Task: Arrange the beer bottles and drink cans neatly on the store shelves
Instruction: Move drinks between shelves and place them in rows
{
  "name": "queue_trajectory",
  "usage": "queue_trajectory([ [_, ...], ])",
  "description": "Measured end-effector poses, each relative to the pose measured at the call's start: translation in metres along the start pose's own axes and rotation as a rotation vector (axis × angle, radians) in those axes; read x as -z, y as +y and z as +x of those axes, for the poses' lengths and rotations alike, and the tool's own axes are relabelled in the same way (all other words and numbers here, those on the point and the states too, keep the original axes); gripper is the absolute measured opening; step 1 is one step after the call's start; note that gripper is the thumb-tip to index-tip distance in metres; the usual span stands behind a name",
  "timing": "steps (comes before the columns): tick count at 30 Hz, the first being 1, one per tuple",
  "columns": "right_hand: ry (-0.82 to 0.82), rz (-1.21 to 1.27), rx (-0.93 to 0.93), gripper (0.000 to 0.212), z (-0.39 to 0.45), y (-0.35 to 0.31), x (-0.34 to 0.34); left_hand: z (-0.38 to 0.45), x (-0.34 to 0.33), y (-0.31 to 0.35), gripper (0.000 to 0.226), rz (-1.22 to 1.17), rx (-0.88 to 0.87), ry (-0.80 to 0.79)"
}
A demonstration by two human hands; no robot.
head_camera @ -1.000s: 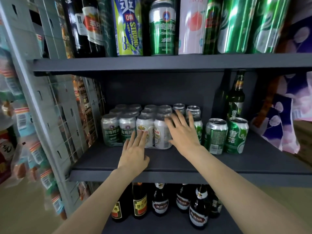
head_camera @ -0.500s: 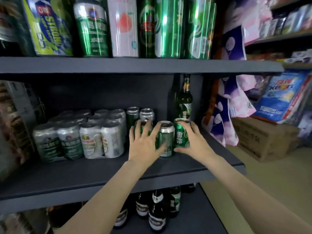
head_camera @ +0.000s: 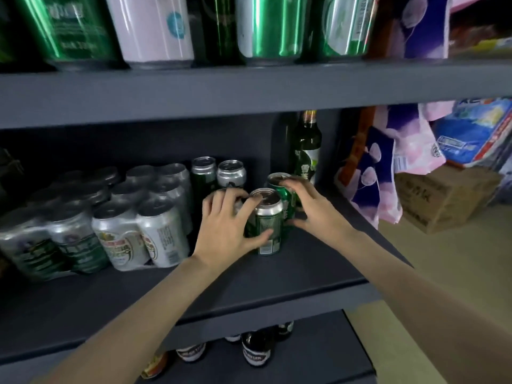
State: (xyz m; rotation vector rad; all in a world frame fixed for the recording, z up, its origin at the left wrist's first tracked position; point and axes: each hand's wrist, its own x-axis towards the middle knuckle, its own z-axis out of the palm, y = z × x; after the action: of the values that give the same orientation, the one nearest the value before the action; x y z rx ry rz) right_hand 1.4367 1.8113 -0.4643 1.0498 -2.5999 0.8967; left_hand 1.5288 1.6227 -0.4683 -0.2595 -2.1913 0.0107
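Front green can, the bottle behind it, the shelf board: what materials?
Front green can: looks like aluminium, with a bright silver rim and pull-tab top and a glossy printed wall. Bottle: probably dark green glass, shiny, paper-like label. Shelf board: matte dark grey, likely painted metal, though coated board is possible.

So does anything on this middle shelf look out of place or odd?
Slightly. A lone green beer bottle stands at the back of the middle shelf among cans. The two loose green cans in the left hand and right hand sit apart from the wrapped packs. Nothing is spilled or visibly damaged.
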Motion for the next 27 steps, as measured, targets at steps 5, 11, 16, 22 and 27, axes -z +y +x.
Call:
queue_trajectory([
  [5,-0.002,0.0,0.146,0.087,0.008,0.016,-0.007,-0.003,0.003,0.01,0.055,0.077,0.012,0.022],
  [11,-0.01,0.193,0.004,0.095,-0.018,0.041,0.019,0.0,0.015,0.052,0.058,0.23,0.155,-0.158],
  [16,-0.062,0.214,-0.154,0.102,-0.02,0.071,0.048,0.019,0.017,0.089,0.089,0.285,0.328,-0.421],
  [22,0.092,0.569,-0.243,0.102,0.001,0.074,0.02,0.021,0.006,0.1,0.107,0.477,0.384,-0.528],
  [27,0.232,0.629,-0.253,0.102,0.033,0.075,-0.009,0.021,-0.002,0.095,0.108,0.501,0.399,-0.527],
])
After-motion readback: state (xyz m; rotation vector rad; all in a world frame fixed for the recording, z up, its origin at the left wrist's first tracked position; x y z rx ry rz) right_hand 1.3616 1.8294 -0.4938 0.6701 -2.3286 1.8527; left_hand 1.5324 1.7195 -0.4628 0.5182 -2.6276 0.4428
